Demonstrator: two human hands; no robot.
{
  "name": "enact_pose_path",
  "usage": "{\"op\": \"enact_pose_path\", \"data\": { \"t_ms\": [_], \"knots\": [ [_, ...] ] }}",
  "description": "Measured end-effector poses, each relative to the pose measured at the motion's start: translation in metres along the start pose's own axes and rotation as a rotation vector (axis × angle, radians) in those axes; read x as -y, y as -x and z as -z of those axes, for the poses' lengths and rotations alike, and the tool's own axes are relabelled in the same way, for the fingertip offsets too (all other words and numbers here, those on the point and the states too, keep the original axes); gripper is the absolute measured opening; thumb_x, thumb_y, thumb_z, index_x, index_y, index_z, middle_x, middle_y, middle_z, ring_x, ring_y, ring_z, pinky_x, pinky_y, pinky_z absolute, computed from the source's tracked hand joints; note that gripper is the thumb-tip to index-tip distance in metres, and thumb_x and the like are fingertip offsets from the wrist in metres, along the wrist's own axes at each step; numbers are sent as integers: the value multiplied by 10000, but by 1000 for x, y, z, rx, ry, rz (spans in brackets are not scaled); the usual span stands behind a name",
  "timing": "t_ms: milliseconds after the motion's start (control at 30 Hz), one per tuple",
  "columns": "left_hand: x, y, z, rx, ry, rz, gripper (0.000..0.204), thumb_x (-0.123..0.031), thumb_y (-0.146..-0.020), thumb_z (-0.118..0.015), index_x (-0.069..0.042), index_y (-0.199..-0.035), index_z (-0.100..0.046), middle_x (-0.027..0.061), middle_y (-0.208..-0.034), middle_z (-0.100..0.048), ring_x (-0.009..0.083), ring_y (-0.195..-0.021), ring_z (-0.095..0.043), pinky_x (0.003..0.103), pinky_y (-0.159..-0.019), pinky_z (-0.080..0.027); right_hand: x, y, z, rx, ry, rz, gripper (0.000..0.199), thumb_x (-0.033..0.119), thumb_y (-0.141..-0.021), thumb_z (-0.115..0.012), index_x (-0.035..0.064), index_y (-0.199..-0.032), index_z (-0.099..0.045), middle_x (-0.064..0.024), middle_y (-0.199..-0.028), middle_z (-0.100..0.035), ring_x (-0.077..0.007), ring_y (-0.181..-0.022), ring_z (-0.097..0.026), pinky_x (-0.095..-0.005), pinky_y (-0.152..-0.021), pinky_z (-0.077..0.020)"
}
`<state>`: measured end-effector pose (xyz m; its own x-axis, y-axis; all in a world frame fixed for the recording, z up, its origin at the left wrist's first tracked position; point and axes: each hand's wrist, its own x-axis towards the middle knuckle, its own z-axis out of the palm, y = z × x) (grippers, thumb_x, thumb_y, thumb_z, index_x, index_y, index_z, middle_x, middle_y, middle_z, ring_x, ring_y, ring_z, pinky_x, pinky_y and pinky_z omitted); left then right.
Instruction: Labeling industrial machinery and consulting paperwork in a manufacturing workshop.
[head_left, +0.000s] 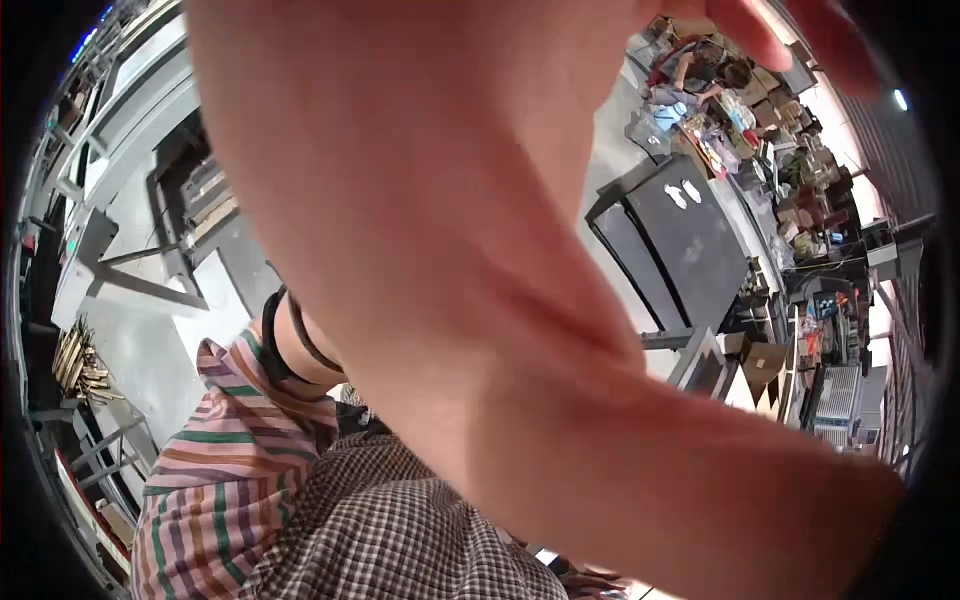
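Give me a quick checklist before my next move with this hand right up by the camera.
1. View of the work: not ok; a hand and forearm cover most of the picture.
2. Which hand it is: cannot tell.
3. Anything held: cannot tell; fingers run out of frame.
4. Other hand: cannot tell; only a striped sleeve and a wrist with dark bands show.
5. Black table: ok, visible, two small white things on it.

Workshop interior, pale grey floor (150, 360). Dark desk (690, 250) at right centre, two white shapes on top. Cluttered benches (790, 170) behind it (boxes, equipment). Grey metal frame (120, 130) at left; bundle of wooden sticks (78, 362) beside it.
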<state>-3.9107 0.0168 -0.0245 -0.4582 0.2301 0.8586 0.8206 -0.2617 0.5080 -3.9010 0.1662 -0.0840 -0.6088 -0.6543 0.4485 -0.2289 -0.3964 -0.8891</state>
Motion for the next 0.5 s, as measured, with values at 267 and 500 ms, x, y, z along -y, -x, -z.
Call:
{"op": "enact_pose_path", "data": {
  "t_ms": [267,500],
  "knots": [
    [317,-192,37,105,73,-9,579,-252,-677,-804,20,-1100,-517,64,-929,-579,124,-825,-554,247,-674,-438,-82,-176,255,338,-427,51,335,232,-920,-558,-49,-1101,-590,-194,-1084,-610,-264,-1004,-591,-389,-876,-468],
    [564,-363,-1,156,-87,-62,654,-275,-653,-816,24,-1141,-500,76,-978,-569,133,-862,-549,252,-686,-433,-126,-277,509,521,-565,-5,341,230,-925,-554,-45,-1126,-575,-190,-1094,-607,-259,-1002,-591,-385,-878,-466]
  ]
}}
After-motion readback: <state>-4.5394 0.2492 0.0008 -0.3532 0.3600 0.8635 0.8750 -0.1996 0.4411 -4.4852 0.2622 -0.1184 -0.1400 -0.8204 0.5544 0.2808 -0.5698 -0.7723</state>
